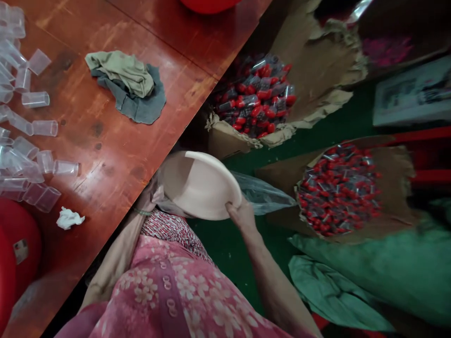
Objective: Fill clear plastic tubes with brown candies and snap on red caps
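I'd support the pale basin (202, 188) evenly from both sides. Well left of it: clear plastic cups (35, 99) on a glossy wooden table (105, 150). Left hand (153, 190) at basin's left edge; can't tell its grip. Basin: smooth, round, beside the table. Right hand (244, 213) pinches its rim. Right of basin: filmy bag (264, 192), ragged cardboard carton (396, 183).

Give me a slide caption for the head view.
Right hand grips a pale basin beside a table bearing clear cups, with boxes of red-and-clear pieces nearby.
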Demonstrator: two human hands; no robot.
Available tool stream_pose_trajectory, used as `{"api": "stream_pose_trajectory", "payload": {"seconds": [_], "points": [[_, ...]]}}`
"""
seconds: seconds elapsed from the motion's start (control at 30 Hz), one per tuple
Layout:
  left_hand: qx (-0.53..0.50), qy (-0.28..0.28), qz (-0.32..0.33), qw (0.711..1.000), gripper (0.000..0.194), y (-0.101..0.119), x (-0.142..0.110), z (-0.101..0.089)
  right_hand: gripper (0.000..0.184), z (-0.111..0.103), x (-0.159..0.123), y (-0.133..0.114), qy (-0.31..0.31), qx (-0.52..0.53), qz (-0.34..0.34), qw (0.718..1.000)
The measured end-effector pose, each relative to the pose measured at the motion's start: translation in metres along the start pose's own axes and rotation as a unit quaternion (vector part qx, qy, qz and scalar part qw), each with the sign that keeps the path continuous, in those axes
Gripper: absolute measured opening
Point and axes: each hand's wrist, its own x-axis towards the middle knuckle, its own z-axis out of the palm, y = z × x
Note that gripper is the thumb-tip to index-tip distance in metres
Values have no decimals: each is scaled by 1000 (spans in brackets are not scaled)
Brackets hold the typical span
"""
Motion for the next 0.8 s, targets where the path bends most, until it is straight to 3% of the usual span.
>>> {"api": "stream_pose_trajectory", "payload": {"seconds": [0.13, 0.2, 0.33, 0.43, 0.53, 0.7, 0.77, 0.8], "points": [[9, -11, -14, 1000, 36, 0, 4, 4, 59, -17, -12, 20, 23, -64, 38, 997], [21, -31, -27, 999, 38, -4, 10, 9, 62, -15, -24, 19, 29, -96, 35, 994], [45, -69, -3, 997, 42, -7, 19, 19, 69, 20, -34, -10, -20, -123, -30, 992], [30, -79, -8, 996, 43, -3, 12, 24, 71, 52, -20, -34, -38, -120, -51, 991], [23, -75, -30, 996, 46, 0, -5, 26, 64, 65, 5, -36, 2, -109, 18, 994], [62, -45, -70, 995, 61, 1, -30, 16, 51, 53, 27, 4, 93, -81, 222, 967], [144, -25, -87, 986, 69, 3, -33, 7, 42, 51, 22, 18, 114, -64, 287, 949], [232, -11, -95, 968, 71, 4, -32, 4, 39, 53, 19, 23, 122, -52, 310, 941]]}}
